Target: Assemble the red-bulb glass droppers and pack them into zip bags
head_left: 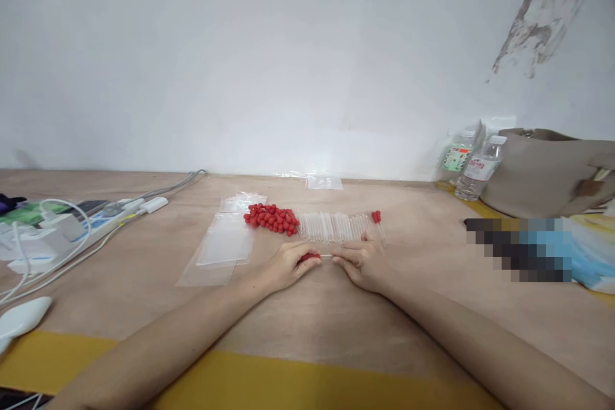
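Note:
My left hand (287, 265) pinches a red rubber bulb (310, 257) low over the middle of the table. From the bulb a thin clear tube (326, 257) runs across to my right hand (366, 264), whose fingers are closed on its other end. Whether the tube sits inside the bulb is hidden by my fingers. Just beyond my left hand lies a heap of red rubber bulbs (271, 218). A row of clear thin tubes (334, 228) adjoins it on the right. Past that row, red-bulbed droppers (377, 218) lie close together.
Clear plastic bags (223, 240) lie left of the heap; another small bag (325, 183) is by the wall. A power strip (108, 221) with chargers and cables occupies the left. Two plastic bottles (481, 168), a grey bag (542, 170) and a blue package (589, 256) stand right.

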Demonstrator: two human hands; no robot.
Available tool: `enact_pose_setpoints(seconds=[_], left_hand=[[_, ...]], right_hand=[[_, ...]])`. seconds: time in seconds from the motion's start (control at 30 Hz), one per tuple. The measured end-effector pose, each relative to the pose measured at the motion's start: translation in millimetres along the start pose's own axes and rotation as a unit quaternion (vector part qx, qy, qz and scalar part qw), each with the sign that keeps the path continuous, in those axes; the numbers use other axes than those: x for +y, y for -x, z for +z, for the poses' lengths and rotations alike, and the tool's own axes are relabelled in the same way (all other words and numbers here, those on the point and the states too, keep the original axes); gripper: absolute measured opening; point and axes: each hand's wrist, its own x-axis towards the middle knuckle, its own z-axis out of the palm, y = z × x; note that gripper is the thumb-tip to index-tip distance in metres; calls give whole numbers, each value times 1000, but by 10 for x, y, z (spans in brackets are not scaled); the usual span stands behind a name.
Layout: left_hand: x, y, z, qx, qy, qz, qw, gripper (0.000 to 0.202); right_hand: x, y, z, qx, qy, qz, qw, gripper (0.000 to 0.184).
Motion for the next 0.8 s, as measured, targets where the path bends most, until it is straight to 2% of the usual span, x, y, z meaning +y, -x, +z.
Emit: enact_pose_setpoints(seconds=[0.3,0.5,0.63,0.8], left_hand=[[-25,-35,-17,-5,-42,56,998,18],[-56,-68,-113,50,-155,88,983,19],[-27,-70,-121,44,-162,98,981,17],[-15,-66,-73,28,-146,85,985,19]], right_hand=[[-60,-40,101,-18,2,5,1000,24],[-48,-55,132,44,16,-26,999,19],[-55,-38,113,59,37,-47,996,19],[-79,-46,127,63,35,-36,997,23]])
